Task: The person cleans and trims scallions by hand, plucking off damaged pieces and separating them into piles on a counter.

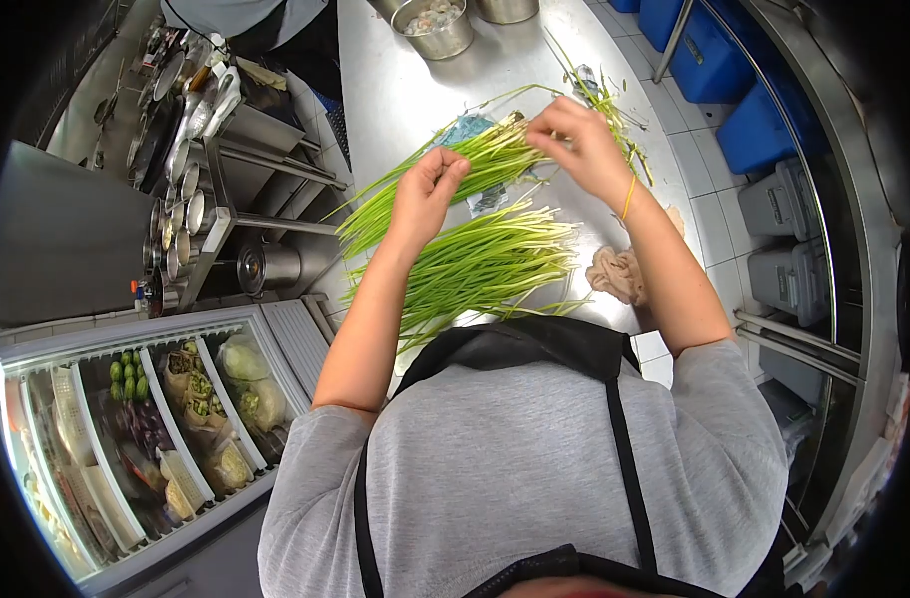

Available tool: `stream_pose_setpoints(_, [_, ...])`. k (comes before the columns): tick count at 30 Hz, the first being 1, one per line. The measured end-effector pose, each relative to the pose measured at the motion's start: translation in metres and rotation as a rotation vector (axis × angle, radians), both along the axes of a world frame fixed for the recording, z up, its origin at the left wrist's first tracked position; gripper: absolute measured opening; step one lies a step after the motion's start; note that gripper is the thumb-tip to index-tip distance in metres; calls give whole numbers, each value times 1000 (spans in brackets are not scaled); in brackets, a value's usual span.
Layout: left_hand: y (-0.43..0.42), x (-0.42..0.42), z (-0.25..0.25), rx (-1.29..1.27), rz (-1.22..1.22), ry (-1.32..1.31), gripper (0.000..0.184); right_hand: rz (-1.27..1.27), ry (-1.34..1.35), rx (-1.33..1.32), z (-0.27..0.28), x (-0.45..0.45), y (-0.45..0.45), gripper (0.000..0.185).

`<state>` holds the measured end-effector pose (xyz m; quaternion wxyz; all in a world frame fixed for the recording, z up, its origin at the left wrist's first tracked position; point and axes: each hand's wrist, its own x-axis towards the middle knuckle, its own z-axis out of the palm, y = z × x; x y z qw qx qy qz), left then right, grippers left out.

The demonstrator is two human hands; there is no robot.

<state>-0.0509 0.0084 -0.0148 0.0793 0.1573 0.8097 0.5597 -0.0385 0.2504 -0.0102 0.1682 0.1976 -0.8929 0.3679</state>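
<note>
Two bunches of long thin green stalks with pale ends, like garlic chives or spring onions, lie on the steel table. My left hand is closed in a pinch over the upper bunch; anything between its thumb and finger is too small to make out. Beside that bunch's pale ends is my right hand, its fingers also pinched together, with their tips partly hidden. A yellow band circles the right wrist. Closer to my body is the lower bunch, untouched. Loose stalks and trimmings are scattered past my right hand.
A crumpled brown cloth lies on the steel table at right. Metal pots stand at the far end, near another person. An open-topped chiller with vegetables is at lower left; blue bins line the right.
</note>
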Motion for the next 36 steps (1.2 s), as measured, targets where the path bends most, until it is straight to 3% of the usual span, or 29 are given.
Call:
stream_pose_setpoints(2, [-5,-2,-3,11,12,1,16,-78,-167,-351,-5,-3,12,12])
stream_pose_setpoints(6, [-7,-2,0,10,23,-32,17,-258,-76,-217,-26,-10,44,16])
stream_pose_setpoints(7, [-7,-2,0,10,22,-20,17,-298,-260,-150,-24,-7,50,15])
stream_pose_setpoints(8, [-7,-2,0,11,21,-21,17,-299,-261,-149,-23,-4,50,15])
stream_pose_setpoints(10, [-6,-4,0,22,21,-50,17,-407,-267,289,-21,3,50,15])
stream_pose_setpoints(17, [0,-5,-2,104,-12,-124,17,-352,30,190,-14,6,21,20])
stream_pose_setpoints(19, [1,-4,-2,128,-27,-118,17,-116,140,115,-7,9,6,20])
stream_pose_setpoints(22, [6,-2,2,163,-33,-146,16,31,216,115,-2,15,-22,20])
stream_pose_setpoints(29, [-9,2,7,205,-57,-173,15,-28,214,214,-13,6,-11,8])
stream_pose_setpoints(33, [-42,12,12,10,26,-130,16,-189,148,306,-29,2,48,10])
stream_pose_setpoints(35, [-48,27,9,-100,45,-125,16,-375,-100,372,-33,4,72,14])
stream_pose_setpoints(36, [-47,38,7,-145,8,-136,15,-375,-102,373,-31,5,76,14])
